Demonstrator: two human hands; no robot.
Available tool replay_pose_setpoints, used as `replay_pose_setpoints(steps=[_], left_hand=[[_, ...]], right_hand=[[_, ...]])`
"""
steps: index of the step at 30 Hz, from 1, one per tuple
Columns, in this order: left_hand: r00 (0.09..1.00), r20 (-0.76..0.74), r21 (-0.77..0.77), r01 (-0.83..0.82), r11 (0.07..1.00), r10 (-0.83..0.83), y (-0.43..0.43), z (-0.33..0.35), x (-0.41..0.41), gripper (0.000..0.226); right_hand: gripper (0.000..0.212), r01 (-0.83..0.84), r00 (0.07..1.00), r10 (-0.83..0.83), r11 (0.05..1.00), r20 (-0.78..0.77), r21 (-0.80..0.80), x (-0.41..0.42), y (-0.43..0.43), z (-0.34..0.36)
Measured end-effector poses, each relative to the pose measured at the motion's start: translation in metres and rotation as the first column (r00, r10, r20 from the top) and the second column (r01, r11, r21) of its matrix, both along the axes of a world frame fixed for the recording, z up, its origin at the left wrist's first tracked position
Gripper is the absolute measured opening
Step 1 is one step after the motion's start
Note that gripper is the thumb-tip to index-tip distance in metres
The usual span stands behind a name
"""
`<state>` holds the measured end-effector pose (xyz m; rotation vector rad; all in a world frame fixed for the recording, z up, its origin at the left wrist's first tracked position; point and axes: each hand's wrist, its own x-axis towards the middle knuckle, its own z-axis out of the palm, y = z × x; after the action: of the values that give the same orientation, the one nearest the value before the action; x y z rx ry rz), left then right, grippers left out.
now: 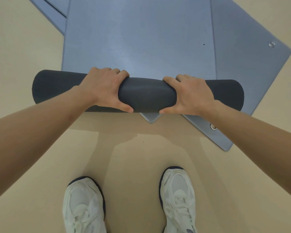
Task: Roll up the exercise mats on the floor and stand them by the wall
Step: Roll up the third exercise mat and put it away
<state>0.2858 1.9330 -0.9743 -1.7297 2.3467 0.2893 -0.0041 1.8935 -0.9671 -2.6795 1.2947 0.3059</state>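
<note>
A dark grey rolled mat (146, 96) lies crosswise, left to right, over the near end of a flat blue mat (138, 39) on the beige floor (23, 47). Both bare hands hold the roll near its middle. The left grip (104, 89) is wrapped round it, with the fingers curled over the far side and the thumb pressed under the near side. The right grip (191, 95) clasps it the same way, just right of centre. A short stretch of roll shows between the two.

A second blue mat (242, 64) lies at an angle beneath the first and reaches out to the right, with metal eyelets (271, 44) at its corners. A rounded blue corner (150, 117) pokes out from under the near side of the roll. Another blue mat edge (52, 12) shows at the far left.

Two white shoes (84, 207) stand on the floor at the near edge, well apart from the roll.
</note>
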Motion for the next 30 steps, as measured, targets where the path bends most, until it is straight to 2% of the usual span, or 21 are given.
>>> replay_pose_setpoints(steps=[6, 9, 13, 15, 16, 17, 19, 22, 25, 27, 28, 30], left_hand=[[0.994, -0.095, 0.2, -0.027, 0.979, 0.047, 0.053, 0.017, -0.007, 0.098], [0.994, -0.088, 0.321, -0.026, 0.947, 0.058, 0.088, 0.018, -0.012, 0.096], [0.986, -0.081, 0.573, -0.073, 0.816, 0.146, 0.122, 0.014, -0.015, 0.095], [0.97, -0.082, 0.638, -0.123, 0.76, 0.227, 0.135, 0.012, -0.016, 0.094], [0.966, -0.087, 0.613, -0.142, 0.778, 0.245, 0.141, 0.013, -0.016, 0.093], [0.965, -0.109, 0.531, -0.145, 0.835, 0.237, 0.147, 0.013, -0.017, 0.092], [0.962, -0.205, 0.272, -0.119, 0.955, 0.178, 0.162, 0.015, -0.024, 0.09], [0.941, -0.329, -0.001, -0.085, 0.996, 0.08, 0.189, 0.016, -0.045, 0.085], [0.966, -0.256, -0.083, -0.047, 0.995, 0.025, 0.206, 0.003, -0.059, 0.094], [0.982, -0.187, -0.099, -0.023, 0.995, 0.005, 0.204, -0.005, -0.06, 0.102], [0.987, -0.164, -0.098, -0.015, 0.995, -0.001, 0.2, -0.008, -0.059, 0.105], [0.989, -0.148, -0.091, -0.007, 0.996, -0.006, 0.187, -0.01, -0.055, 0.11]], right_hand=[[0.096, 0.013, 1.0, -0.006, 0.972, -0.028, 0.237, -0.009, 0.043, 0.023], [0.095, -0.019, 0.999, 0.029, 0.927, -0.023, 0.375, -0.015, 0.071, 0.023], [0.089, -0.041, 0.998, 0.056, 0.814, -0.009, 0.579, -0.013, 0.093, 0.012], [0.088, -0.029, 0.998, 0.055, 0.763, -0.02, 0.645, -0.011, 0.092, 0.005], [0.087, -0.017, 0.999, 0.047, 0.743, -0.026, 0.669, -0.01, 0.089, 0.002], [0.085, -0.002, 0.999, 0.034, 0.723, -0.032, 0.691, -0.009, 0.084, -0.001], [0.081, 0.017, 0.999, 0.012, 0.682, -0.035, 0.731, -0.005, 0.073, -0.004], [0.075, 0.031, 1.0, -0.021, 0.617, -0.023, 0.787, 0.0, 0.057, -0.006], [0.071, 0.067, 0.997, -0.069, 0.554, -0.034, 0.83, 0.004, 0.046, -0.009], [0.072, 0.101, 0.994, -0.089, 0.548, -0.062, 0.83, 0.005, 0.042, -0.008], [0.075, 0.111, 0.993, -0.095, 0.567, -0.068, 0.816, 0.005, 0.04, -0.007], [0.086, 0.124, 0.991, -0.12, 0.664, -0.058, 0.738, 0.003, 0.039, -0.005]])
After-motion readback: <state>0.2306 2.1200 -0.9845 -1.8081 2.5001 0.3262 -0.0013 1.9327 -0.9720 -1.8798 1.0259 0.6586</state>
